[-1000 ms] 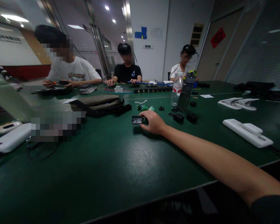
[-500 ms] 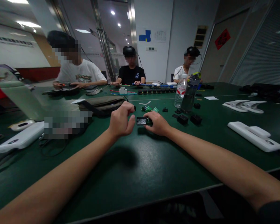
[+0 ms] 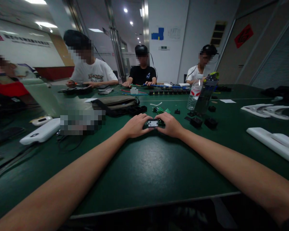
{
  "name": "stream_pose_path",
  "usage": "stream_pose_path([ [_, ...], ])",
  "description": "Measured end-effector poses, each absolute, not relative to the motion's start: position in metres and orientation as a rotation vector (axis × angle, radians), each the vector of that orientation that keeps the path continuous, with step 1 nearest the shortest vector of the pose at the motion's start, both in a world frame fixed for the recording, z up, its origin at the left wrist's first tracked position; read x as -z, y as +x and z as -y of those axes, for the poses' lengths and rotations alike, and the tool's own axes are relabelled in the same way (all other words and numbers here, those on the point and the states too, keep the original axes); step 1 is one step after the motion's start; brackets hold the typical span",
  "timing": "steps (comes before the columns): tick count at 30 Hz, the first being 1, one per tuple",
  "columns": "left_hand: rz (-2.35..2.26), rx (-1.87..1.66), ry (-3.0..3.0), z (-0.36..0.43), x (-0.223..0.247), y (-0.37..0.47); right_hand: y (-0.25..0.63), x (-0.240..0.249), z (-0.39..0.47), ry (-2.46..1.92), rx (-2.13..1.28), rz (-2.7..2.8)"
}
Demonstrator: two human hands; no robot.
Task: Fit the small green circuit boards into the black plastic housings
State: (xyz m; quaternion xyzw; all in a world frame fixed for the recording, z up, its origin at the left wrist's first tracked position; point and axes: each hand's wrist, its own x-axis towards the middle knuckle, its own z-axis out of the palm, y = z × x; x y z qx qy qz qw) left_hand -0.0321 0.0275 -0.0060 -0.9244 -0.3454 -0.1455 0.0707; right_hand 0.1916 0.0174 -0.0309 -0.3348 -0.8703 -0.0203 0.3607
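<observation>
Both hands, left hand [image 3: 135, 125], right hand [image 3: 171, 125], gripping small black housing [image 3: 153, 123], no legible writing

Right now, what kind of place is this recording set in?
Probably an office meeting room used as an assembly bench: a large green-topped table, small black plastic housings and green circuit boards scattered on it, and three seated people wearing head-mounted cameras.

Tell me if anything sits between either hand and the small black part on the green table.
Nothing visible does. The left hand and right hand both already touch the small black part, one on each side, over the green table.
</observation>
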Motion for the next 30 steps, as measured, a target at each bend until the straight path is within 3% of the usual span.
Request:
stream_pose_path([
  [30,1.077,0.392,-2.895,-0.0190,0.0034,-0.0344,0.1884,0.0281,-0.0098,-0.822,0.141,2.307],
])
